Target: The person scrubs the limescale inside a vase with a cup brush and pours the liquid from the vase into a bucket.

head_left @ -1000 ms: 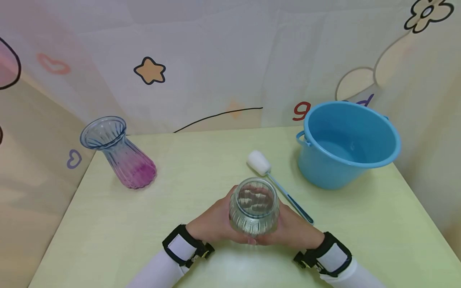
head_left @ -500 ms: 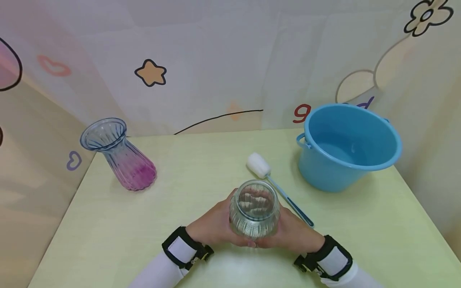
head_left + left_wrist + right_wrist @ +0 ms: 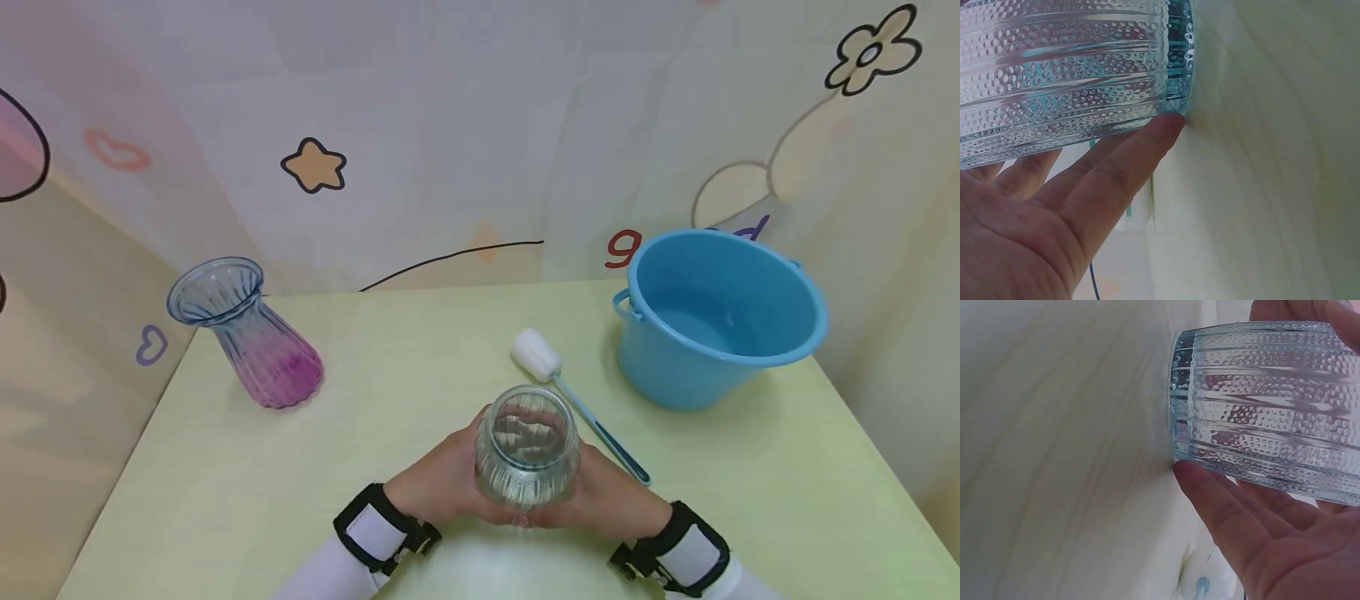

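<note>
A clear glass jar point(image 3: 527, 479) with ribbed, dimpled sides and an open mouth stands at the front middle of the table. My left hand point(image 3: 442, 479) holds it from the left and my right hand point(image 3: 615, 492) from the right, with the thumbs meeting at the near side. In the left wrist view, fingers point(image 3: 1110, 178) wrap the lower wall of the jar point(image 3: 1072, 81), one fingertip at its base. The right wrist view has fingers point(image 3: 1222, 509) along the jar point(image 3: 1266, 406) too, its base right at the tabletop.
Just behind the right hand lies a bottle brush point(image 3: 537, 355) with a white sponge head and blue handle. A blue bucket point(image 3: 675, 371) stands at the back right. At the back left is a blue-to-pink glass vase point(image 3: 273, 358). A printed cloth point(image 3: 420, 125) hangs behind the table point(image 3: 397, 358).
The whole head view has shifted slightly down. Both hands keep their hold on the jar, and the jar, brush, vase and bucket keep their places.
</note>
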`<control>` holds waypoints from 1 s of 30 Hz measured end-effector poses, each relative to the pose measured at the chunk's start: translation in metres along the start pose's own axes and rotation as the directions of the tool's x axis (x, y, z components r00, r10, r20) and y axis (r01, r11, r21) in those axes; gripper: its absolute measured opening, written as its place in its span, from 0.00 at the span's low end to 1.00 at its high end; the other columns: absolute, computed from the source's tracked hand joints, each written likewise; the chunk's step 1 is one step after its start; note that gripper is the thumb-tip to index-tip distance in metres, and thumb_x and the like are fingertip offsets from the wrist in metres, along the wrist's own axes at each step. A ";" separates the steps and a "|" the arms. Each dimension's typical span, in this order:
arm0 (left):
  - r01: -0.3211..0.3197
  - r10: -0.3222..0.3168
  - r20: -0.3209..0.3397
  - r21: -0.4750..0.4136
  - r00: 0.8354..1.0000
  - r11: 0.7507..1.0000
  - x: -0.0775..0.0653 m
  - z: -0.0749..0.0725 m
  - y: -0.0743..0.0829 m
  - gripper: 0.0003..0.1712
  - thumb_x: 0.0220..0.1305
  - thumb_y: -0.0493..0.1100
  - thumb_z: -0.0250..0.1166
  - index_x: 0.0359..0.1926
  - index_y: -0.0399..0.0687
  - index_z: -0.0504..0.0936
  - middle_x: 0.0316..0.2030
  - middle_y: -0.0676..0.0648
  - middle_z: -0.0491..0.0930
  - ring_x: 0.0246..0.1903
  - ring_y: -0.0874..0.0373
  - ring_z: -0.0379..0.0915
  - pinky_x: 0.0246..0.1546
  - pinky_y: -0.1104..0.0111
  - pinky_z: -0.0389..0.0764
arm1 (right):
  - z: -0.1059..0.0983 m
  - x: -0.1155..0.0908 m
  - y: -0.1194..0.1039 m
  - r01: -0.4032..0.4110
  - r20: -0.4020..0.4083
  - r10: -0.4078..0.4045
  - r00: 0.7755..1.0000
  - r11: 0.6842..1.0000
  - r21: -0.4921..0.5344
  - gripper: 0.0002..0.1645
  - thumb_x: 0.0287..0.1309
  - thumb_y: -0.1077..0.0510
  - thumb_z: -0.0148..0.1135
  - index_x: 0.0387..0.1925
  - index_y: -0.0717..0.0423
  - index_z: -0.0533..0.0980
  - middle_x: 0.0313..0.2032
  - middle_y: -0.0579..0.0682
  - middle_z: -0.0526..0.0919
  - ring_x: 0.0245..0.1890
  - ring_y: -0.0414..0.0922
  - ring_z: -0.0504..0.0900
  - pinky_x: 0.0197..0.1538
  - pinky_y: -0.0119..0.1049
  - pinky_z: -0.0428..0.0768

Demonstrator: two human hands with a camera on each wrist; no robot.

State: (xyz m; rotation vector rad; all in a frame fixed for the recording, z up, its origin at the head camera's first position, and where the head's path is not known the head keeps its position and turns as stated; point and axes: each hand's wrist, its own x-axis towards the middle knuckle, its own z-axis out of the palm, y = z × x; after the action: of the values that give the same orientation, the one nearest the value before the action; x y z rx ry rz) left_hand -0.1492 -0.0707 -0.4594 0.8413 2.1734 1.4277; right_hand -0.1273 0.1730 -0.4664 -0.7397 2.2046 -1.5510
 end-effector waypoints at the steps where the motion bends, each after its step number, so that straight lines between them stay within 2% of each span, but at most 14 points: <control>1: -0.005 0.005 -0.001 0.000 1.000 1.000 0.000 0.000 0.000 0.69 0.39 0.51 0.89 0.75 0.76 0.52 0.66 0.63 0.74 0.64 0.62 0.73 0.67 0.64 0.73 | 0.000 0.000 0.000 0.002 0.001 -0.002 1.000 1.000 0.004 0.59 0.48 0.46 0.84 0.76 0.34 0.58 0.69 0.41 0.75 0.68 0.47 0.75 0.69 0.37 0.73; 10: -0.008 0.008 -0.023 0.003 1.000 1.000 -0.004 -0.004 0.002 0.68 0.39 0.55 0.88 0.75 0.74 0.53 0.64 0.59 0.76 0.60 0.58 0.76 0.59 0.65 0.78 | 0.003 0.004 -0.006 0.027 0.008 -0.027 1.000 0.998 0.063 0.59 0.51 0.51 0.82 0.77 0.36 0.56 0.69 0.42 0.75 0.67 0.49 0.75 0.68 0.37 0.74; 14: -0.032 0.031 -0.046 -0.001 0.998 1.000 -0.003 -0.011 0.006 0.68 0.41 0.55 0.87 0.76 0.74 0.51 0.66 0.60 0.75 0.62 0.56 0.76 0.60 0.62 0.78 | 0.003 0.009 -0.014 0.000 -0.033 0.001 0.999 1.000 0.028 0.64 0.50 0.48 0.83 0.78 0.29 0.51 0.71 0.38 0.71 0.70 0.45 0.73 0.71 0.46 0.73; 17: -0.037 0.035 -0.109 -0.017 0.993 0.999 -0.004 -0.019 0.009 0.68 0.43 0.53 0.87 0.77 0.75 0.50 0.67 0.61 0.73 0.65 0.56 0.73 0.63 0.57 0.77 | 0.002 0.019 -0.021 0.014 -0.074 -0.016 0.997 1.000 -0.019 0.66 0.51 0.46 0.82 0.79 0.26 0.46 0.73 0.38 0.67 0.72 0.46 0.72 0.70 0.54 0.75; 21: -0.027 0.024 -0.238 -0.008 0.971 1.000 -0.007 -0.029 0.010 0.66 0.45 0.51 0.86 0.77 0.72 0.52 0.69 0.58 0.72 0.67 0.55 0.72 0.61 0.50 0.79 | 0.002 0.036 -0.030 0.047 -0.108 -0.049 0.993 0.999 -0.022 0.66 0.54 0.49 0.80 0.80 0.28 0.43 0.75 0.41 0.65 0.72 0.49 0.73 0.68 0.56 0.77; 26: -0.012 0.010 -0.376 -0.004 0.926 1.000 -0.012 -0.040 0.011 0.65 0.48 0.50 0.85 0.79 0.66 0.51 0.71 0.54 0.70 0.66 0.51 0.73 0.57 0.45 0.81 | 0.008 0.057 -0.038 0.056 -0.140 -0.058 0.988 0.998 -0.012 0.61 0.59 0.55 0.76 0.80 0.32 0.46 0.74 0.44 0.67 0.72 0.50 0.73 0.69 0.54 0.75; 30: -0.001 -0.005 -0.456 -0.014 0.890 1.000 -0.014 -0.048 0.008 0.66 0.50 0.50 0.84 0.80 0.64 0.49 0.71 0.53 0.69 0.68 0.50 0.71 0.58 0.43 0.80 | 0.014 0.075 -0.040 0.109 -0.167 -0.109 0.980 0.994 -0.011 0.58 0.62 0.62 0.73 0.81 0.37 0.47 0.74 0.46 0.67 0.72 0.53 0.73 0.69 0.54 0.76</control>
State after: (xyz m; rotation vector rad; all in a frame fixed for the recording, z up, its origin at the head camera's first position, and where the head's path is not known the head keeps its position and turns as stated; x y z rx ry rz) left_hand -0.1670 -0.1100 -0.4331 0.5302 2.4906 1.7813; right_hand -0.1711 0.1068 -0.4327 -0.7680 2.3201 -1.7224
